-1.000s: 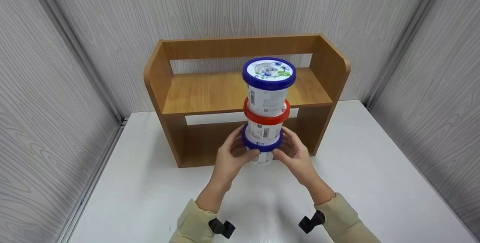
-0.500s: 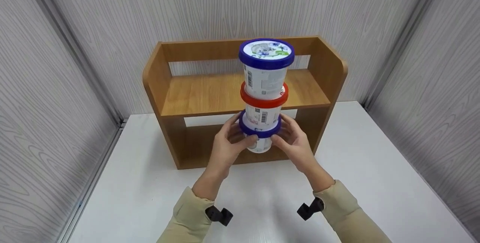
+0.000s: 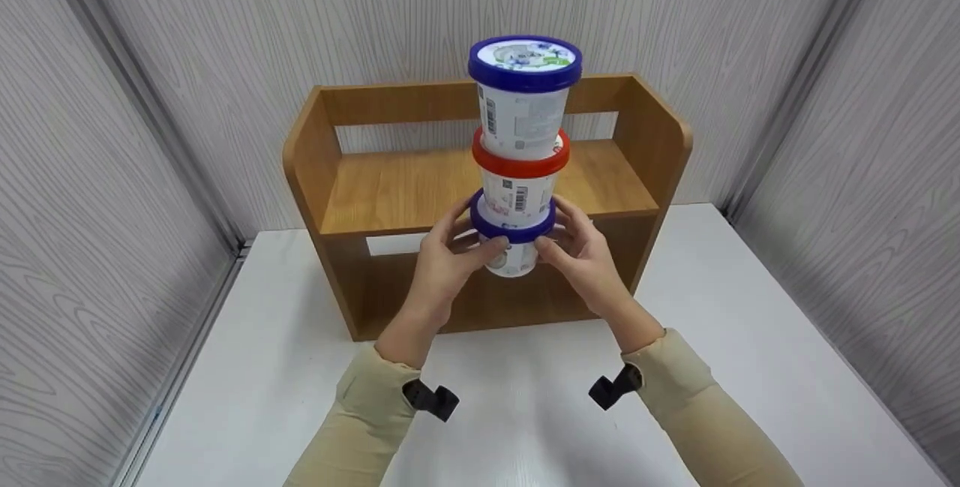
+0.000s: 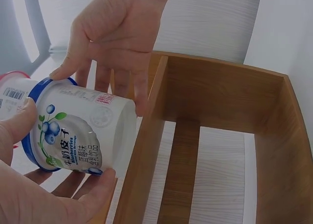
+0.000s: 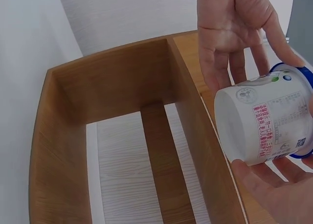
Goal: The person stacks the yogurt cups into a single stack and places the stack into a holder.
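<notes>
Three white tubs are stacked upright in the head view. The top tub (image 3: 523,123) has a blue lid, the middle tub (image 3: 517,198) a red lid, the bottom tub (image 3: 513,257) a blue lid. From the left, my left hand (image 3: 442,263) grips the bottom tub around its lid, thumb at the front. My right hand (image 3: 590,262) grips the same tub from the right. Blueberries and lettering mark this bottom tub (image 4: 80,131) in the left wrist view; its underside hangs free. Red print shows on the same tub (image 5: 266,121) in the right wrist view. Fingers behind it are partly hidden.
A two-level wooden shelf (image 3: 420,187) stands on the white table (image 3: 300,397) behind the stack. Its side panels (image 3: 660,134) rise left and right, with a rail along the back. Grey wood-patterned walls (image 3: 480,7) enclose the table.
Both hands have raised the three-tub stack steadily, with a slight drift left. Its top has gone from level with the upper board to above the shelf's back rail. The grip looks the same.
</notes>
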The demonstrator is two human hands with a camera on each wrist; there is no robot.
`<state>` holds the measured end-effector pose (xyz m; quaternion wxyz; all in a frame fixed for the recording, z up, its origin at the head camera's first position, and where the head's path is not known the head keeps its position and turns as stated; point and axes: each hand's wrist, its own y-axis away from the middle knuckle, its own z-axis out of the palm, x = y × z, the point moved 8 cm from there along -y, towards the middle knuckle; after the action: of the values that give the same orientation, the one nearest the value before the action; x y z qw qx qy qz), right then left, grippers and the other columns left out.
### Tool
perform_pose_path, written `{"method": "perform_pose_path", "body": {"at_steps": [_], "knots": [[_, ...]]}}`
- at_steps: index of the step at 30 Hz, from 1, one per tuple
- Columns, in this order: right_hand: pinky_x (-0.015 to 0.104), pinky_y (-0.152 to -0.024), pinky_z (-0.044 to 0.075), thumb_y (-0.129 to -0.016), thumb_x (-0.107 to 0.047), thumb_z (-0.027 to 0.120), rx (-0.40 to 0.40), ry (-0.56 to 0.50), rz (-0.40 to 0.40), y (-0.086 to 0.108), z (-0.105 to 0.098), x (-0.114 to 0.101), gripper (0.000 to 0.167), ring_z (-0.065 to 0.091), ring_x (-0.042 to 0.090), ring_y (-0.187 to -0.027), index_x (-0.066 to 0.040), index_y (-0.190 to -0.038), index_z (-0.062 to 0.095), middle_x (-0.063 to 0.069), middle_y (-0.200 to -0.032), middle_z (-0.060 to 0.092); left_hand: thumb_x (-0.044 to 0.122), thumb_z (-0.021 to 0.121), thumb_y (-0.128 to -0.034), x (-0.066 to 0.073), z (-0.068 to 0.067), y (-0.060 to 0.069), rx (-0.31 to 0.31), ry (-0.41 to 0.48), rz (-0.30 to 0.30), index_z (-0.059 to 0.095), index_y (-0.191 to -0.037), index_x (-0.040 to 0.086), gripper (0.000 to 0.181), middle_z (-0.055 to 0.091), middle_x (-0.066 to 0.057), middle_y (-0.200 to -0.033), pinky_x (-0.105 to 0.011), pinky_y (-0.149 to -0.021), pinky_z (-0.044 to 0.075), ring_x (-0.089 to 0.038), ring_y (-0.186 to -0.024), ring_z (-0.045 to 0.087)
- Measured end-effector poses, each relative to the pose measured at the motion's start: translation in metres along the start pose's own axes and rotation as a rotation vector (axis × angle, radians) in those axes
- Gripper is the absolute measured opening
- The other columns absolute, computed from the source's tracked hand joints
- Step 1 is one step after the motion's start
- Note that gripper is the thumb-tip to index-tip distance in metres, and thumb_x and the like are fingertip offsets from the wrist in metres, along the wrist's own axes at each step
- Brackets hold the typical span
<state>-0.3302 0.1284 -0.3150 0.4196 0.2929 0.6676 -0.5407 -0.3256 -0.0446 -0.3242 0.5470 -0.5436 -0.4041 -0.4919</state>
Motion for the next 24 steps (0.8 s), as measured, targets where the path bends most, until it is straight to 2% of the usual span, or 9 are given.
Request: {"method": "perform_pose_path", "body": {"at_steps": [5,9,12,19,24], "knots": [[0.040,-0.089,0.049,-0.091,-0.006,0.056,-0.007,0.041,0.007,-0.006,0.005,-0.018,0.059,0.052,0.028,-0.116,-0.003,-0.142,0.028,0.014,-0.133,0.046,0.036,0.080,-0.0701,0.003,-0.001,-0.009,0.009,0.016,-0.025,0.043,-0.136,0.029,0.076,0.053,0.005,-0.125,-0.034,-0.092,0.047,-0.014,-0.111,0.053],[0.040,-0.090,0.048,-0.091,-0.008,0.057,-0.016,0.033,0.019,-0.011,0.006,-0.019,0.059,0.050,0.028,-0.118,-0.004,-0.142,0.028,0.013,-0.135,0.045,0.035,0.081,-0.0695,0.000,-0.003,-0.015,0.014,0.035,-0.061,0.043,-0.136,0.031,0.077,0.052,0.005,-0.126,-0.033,-0.090,0.048,-0.015,-0.111,0.054],[0.040,-0.091,0.048,-0.091,-0.010,0.057,-0.022,0.024,0.025,-0.018,0.006,-0.016,0.059,0.049,0.028,-0.119,-0.005,-0.142,0.028,0.012,-0.135,0.044,0.035,0.081,-0.0697,-0.001,-0.004,-0.022,0.017,0.043,-0.066,0.043,-0.135,0.033,0.076,0.052,0.006,-0.126,-0.032,-0.089,0.049,-0.016,-0.112,0.053],[0.039,-0.092,0.047,-0.090,-0.020,0.060,-0.016,-0.015,0.036,-0.039,-0.002,0.017,0.061,0.049,0.024,-0.120,-0.015,-0.143,0.030,0.006,-0.136,0.044,0.036,0.080,-0.0705,-0.001,-0.007,-0.035,0.010,0.058,-0.053,0.042,-0.136,0.032,0.076,0.051,0.004,-0.128,-0.033,-0.090,0.048,-0.016,-0.111,0.054],[0.040,-0.093,0.046,-0.089,-0.025,0.062,-0.014,-0.041,0.038,-0.047,-0.004,0.019,0.061,0.049,0.022,-0.120,-0.018,-0.142,0.031,0.004,-0.136,0.044,0.035,0.079,-0.0718,0.000,-0.006,-0.046,-0.010,0.043,-0.035,0.041,-0.137,0.031,0.075,0.050,0.002,-0.129,-0.034,-0.090,0.049,-0.018,-0.113,0.053]]}}
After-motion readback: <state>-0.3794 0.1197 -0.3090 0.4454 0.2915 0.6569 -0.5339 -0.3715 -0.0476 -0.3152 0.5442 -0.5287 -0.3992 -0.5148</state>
